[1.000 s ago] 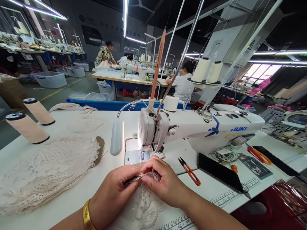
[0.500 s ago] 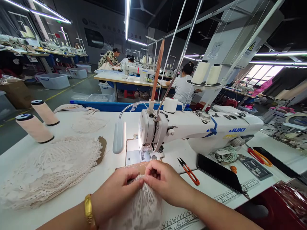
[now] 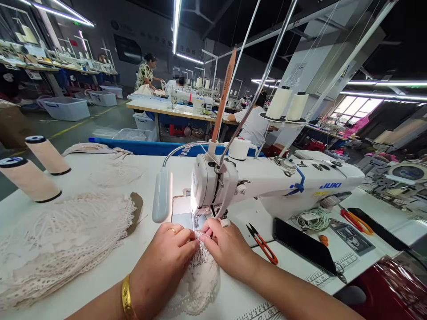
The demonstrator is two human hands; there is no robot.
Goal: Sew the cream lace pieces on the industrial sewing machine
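Observation:
My left hand (image 3: 168, 255) and my right hand (image 3: 227, 246) both pinch a piece of cream lace (image 3: 198, 280) on the white table, right in front of the needle of the white JUKI sewing machine (image 3: 267, 182). The fingertips of the two hands meet over the lace's far edge, close to the presser foot. The rest of the lace trails toward me between my wrists. A gold bangle sits on my left wrist and a ring on that hand.
A stack of lace pieces (image 3: 60, 240) lies at left, behind it two thread cones (image 3: 31, 178). Orange thread snips (image 3: 262, 242), a black phone (image 3: 305, 246), a coiled cable (image 3: 313, 218) and orange scissors (image 3: 355, 221) lie at right. Other people work at tables behind.
Both hands have moved the lace forward from the table's near side up to the machine's needle area. The lace now lies flatter under my fingers.

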